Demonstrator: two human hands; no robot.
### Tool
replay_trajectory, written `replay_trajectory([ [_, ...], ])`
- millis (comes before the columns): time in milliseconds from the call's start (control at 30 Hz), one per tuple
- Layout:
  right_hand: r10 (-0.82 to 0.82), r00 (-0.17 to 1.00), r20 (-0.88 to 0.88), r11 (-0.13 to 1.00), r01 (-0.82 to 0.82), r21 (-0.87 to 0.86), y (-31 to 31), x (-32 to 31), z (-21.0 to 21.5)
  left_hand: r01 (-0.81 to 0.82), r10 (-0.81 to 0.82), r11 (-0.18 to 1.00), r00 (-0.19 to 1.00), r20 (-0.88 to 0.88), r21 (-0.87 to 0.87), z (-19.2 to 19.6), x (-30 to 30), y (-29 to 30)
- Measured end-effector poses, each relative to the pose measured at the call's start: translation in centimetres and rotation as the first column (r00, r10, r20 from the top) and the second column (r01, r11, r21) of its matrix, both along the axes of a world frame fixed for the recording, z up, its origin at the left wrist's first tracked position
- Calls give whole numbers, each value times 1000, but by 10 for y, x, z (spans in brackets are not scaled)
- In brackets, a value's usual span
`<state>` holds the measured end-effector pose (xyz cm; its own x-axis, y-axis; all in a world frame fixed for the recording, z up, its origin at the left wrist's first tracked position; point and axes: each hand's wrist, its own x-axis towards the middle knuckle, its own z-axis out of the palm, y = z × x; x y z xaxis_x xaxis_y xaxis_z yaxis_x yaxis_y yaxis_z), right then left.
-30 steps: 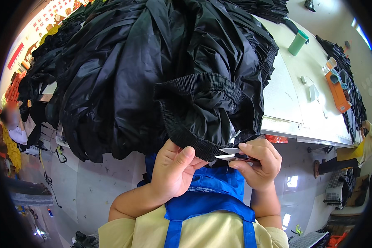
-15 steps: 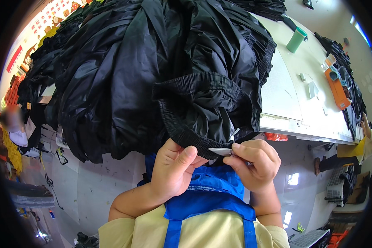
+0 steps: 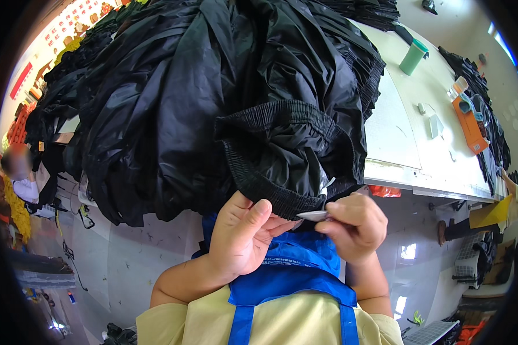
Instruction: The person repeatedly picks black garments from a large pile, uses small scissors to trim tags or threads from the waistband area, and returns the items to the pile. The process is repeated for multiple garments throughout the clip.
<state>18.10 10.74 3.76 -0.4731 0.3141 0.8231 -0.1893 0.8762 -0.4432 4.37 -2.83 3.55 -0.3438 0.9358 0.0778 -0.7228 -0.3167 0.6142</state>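
A black garment [image 3: 293, 155] with a gathered elastic waistband [image 3: 270, 192] lies at the edge of a large pile of shiny black garments [image 3: 195, 103]. My left hand [image 3: 242, 236] holds the band's near edge, thumb raised on top and fingers curled beneath. In my right hand [image 3: 357, 224] is a pair of thread snips [image 3: 312, 215]; only a pointed metal blade shows, the rest hidden in my grip. Its tip points left, close to the band's edge and my left fingertips. Whether the tip touches the cloth I cannot tell. A small white tag [image 3: 329, 183] shows inside the band.
The pale table [image 3: 391, 121] reaches right, carrying a green cylinder [image 3: 414, 57], an orange box [image 3: 470, 125] and more black garments. A red bag [image 3: 384, 191] is under its edge. Other people are at the far left and far right. White baskets [image 3: 467, 259] stand at right.
The blade has shifted slightly right and down and turned in my right hand, which has moved a little left. My left hand stays nearly in place on the waistband.
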Motion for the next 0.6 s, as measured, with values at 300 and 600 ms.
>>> replay_trajectory([
  [300,48,998,32,991,-51,121,6,0,0,68,-68,998,996,52,5,-8,-4,-1],
  [600,34,999,17,991,-32,-131,3,2,-4,15,-15,1000,999,28,-16,-3,-2,-2],
])
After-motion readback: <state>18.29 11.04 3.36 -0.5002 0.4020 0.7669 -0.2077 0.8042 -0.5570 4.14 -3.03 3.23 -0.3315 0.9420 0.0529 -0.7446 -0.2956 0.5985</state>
